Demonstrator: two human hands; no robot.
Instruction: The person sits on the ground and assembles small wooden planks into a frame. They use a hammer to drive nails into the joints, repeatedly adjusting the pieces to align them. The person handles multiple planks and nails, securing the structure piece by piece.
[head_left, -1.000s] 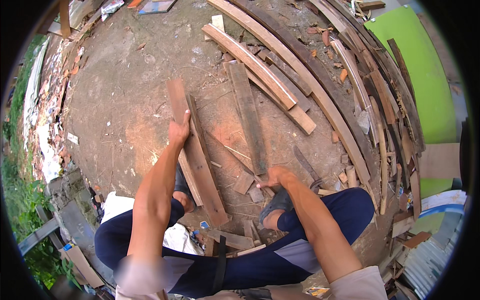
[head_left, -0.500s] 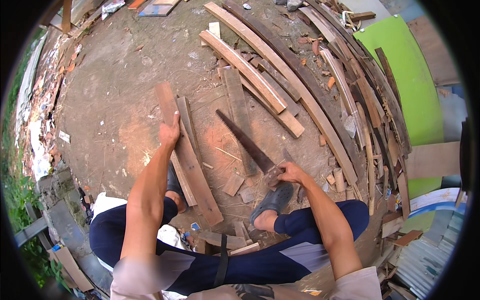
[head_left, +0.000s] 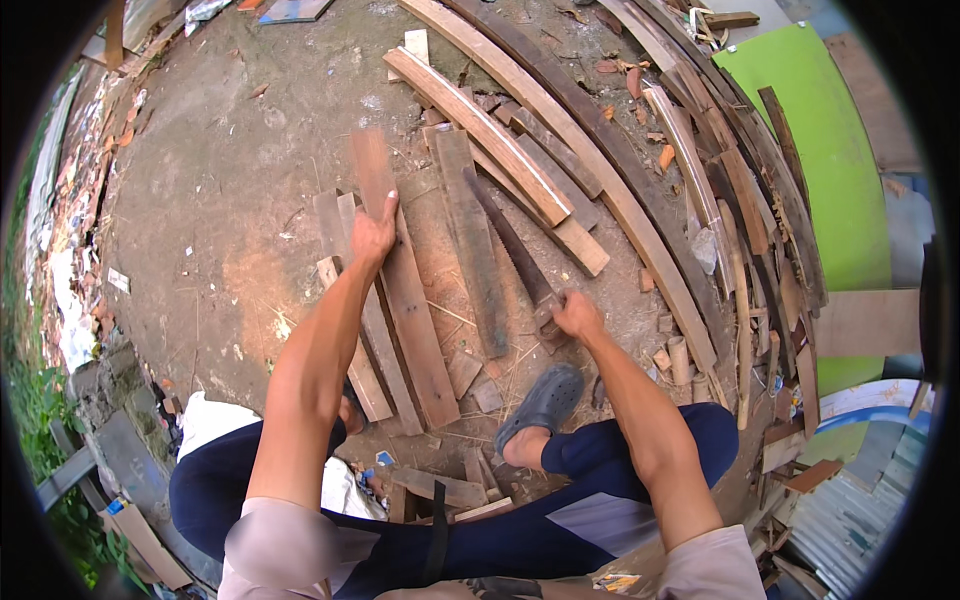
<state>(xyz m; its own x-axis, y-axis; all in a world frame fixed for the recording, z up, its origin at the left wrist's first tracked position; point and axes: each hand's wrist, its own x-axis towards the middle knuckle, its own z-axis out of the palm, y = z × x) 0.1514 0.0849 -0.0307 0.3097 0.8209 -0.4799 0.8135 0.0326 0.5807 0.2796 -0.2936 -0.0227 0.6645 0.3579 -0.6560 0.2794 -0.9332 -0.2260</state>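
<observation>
Just right of a greyish board (head_left: 393,370), left hand (head_left: 374,236) has its grip on the brown plank (head_left: 418,320), far half: probably stiff, moderately heavy; hold both edges. Right hand (head_left: 578,317) holds saw (head_left: 515,248) by its handle; thin blade likely flexes, avoid teeth.

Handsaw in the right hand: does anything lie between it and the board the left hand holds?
Yes: a plank lies low between the handsaw and the board in the left hand; nothing raised is visible in that gap.
</observation>
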